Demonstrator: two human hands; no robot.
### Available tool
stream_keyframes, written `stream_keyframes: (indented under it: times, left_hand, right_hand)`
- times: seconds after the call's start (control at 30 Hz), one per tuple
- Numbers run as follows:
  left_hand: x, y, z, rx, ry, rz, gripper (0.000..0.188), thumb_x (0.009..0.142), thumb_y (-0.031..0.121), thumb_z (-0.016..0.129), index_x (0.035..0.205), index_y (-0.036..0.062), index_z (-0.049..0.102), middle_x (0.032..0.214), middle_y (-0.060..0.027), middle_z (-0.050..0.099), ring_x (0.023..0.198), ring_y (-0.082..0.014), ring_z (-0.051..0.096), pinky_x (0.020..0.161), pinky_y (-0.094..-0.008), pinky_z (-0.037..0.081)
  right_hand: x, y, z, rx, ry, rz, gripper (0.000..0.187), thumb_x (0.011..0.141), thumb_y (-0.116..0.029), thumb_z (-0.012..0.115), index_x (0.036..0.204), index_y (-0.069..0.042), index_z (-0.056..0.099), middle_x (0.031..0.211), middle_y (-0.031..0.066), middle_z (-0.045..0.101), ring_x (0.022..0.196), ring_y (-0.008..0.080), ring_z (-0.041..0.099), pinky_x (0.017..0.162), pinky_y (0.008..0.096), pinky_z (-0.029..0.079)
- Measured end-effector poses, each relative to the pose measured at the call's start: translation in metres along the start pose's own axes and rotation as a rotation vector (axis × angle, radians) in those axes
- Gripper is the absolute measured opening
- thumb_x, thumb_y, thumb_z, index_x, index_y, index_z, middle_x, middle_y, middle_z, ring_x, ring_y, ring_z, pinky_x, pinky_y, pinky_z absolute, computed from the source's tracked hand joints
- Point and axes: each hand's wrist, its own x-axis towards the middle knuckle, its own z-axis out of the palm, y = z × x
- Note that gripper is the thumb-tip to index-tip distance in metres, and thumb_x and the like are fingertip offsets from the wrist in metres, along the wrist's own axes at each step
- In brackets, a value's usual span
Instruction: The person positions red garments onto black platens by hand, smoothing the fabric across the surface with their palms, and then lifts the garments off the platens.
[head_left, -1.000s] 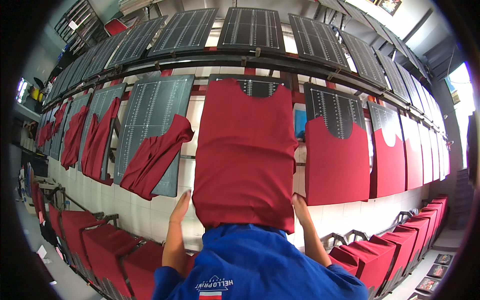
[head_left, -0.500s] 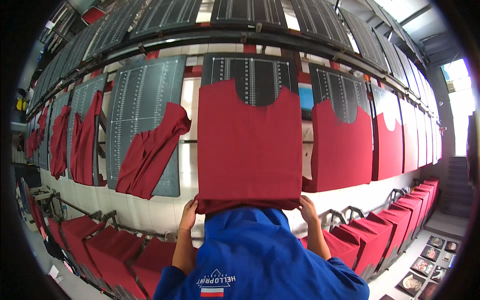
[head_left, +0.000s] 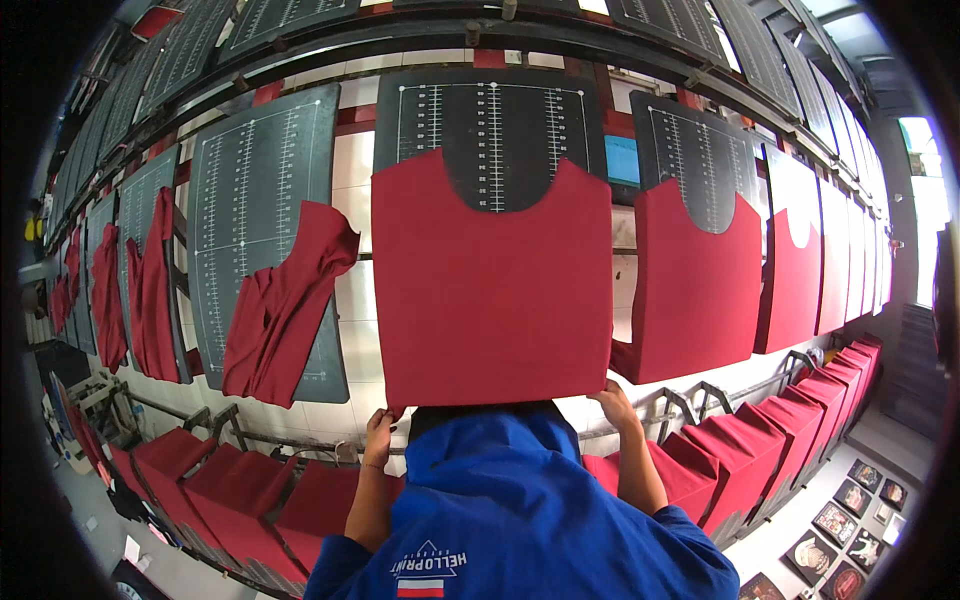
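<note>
A dark red cut shirt panel [head_left: 490,290] with a scooped neckline lies smooth over the black printing board [head_left: 490,120] in front of me. Its near edge runs straight just ahead of my body. At the near left corner, my left hand [head_left: 379,432] is closed, fingertips pinching the cloth. My right hand [head_left: 616,406] is closed at the near right corner, its fingertips on the fabric, partly hidden by the edge. On the board to the left rests a crumpled red panel [head_left: 285,310], and on the board to the right a red panel [head_left: 697,290] is spread flat.
Black rails [head_left: 400,50] run behind the boards, with another row of marked boards beyond. Along both sides near me stand several red-covered boards [head_left: 240,490]. Pictures [head_left: 835,525] lie on the floor at lower right. A blue shirt covers my body.
The bunched cloth at the panel's near edge has been drawn down and now lies straight. Both hands remain at the corners, the left slightly lower. The view has shifted a little.
</note>
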Motion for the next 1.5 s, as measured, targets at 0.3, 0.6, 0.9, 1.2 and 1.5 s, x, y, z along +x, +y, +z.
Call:
stream_keyframes:
  times: [0.3,0.6,0.9,1.2,1.5]
  left_hand:
    - [-0.014,-0.079,0.003,-0.090,0.156,-0.127,0.019,0.099,0.021,0.057,0.086,0.0082,0.062,0.082,0.0006,0.062,0.075,-0.0102,0.054,0.068,-0.0313,0.044]
    - [-0.056,0.201,0.075,0.599,0.310,0.834,0.014,0.096,0.006,0.059,0.105,-0.0017,0.065,0.090,-0.0176,0.065,0.081,-0.0337,0.062,0.074,-0.0424,0.049]
    - [0.114,0.406,0.168,0.990,0.431,1.267,0.037,0.094,0.009,0.064,0.130,0.0051,0.058,0.122,-0.0162,0.060,0.109,-0.0389,0.054,0.097,-0.0497,0.043]
    - [0.132,0.407,0.135,0.965,0.230,1.278,0.010,0.094,0.010,0.063,0.103,0.0036,0.062,0.099,-0.0144,0.065,0.096,-0.0379,0.057,0.085,-0.0463,0.046]
    - [0.155,0.449,0.138,0.985,0.150,1.378,0.022,0.098,0.024,0.063,0.091,0.0062,0.051,0.082,-0.0128,0.063,0.072,-0.0405,0.062,0.060,-0.0470,0.049]
  right_hand:
    - [-0.026,0.083,-0.016,-0.230,0.259,-0.052,0.031,0.096,-0.029,0.069,0.099,0.002,0.069,0.089,0.0062,0.067,0.086,0.0150,0.058,0.080,0.0304,0.046]
    - [-0.031,-0.149,-0.037,-0.521,-0.647,0.056,0.043,0.100,-0.039,0.056,0.120,-0.003,0.070,0.114,0.0135,0.073,0.101,0.0236,0.070,0.094,0.0373,0.054]
    - [0.149,-0.306,0.016,-1.012,0.702,-1.118,0.047,0.094,-0.022,0.065,0.138,-0.005,0.057,0.132,0.0141,0.063,0.117,0.0322,0.059,0.101,0.0447,0.045]
    - [0.151,-0.310,0.007,-0.642,0.492,-0.985,0.013,0.096,-0.019,0.065,0.099,-0.007,0.067,0.096,0.0124,0.068,0.088,0.0351,0.067,0.075,0.0432,0.052]
    - [0.177,-0.328,-0.008,-0.797,0.586,-1.058,0.017,0.096,-0.025,0.066,0.098,-0.009,0.069,0.090,0.0078,0.071,0.079,0.0305,0.069,0.067,0.0396,0.053]
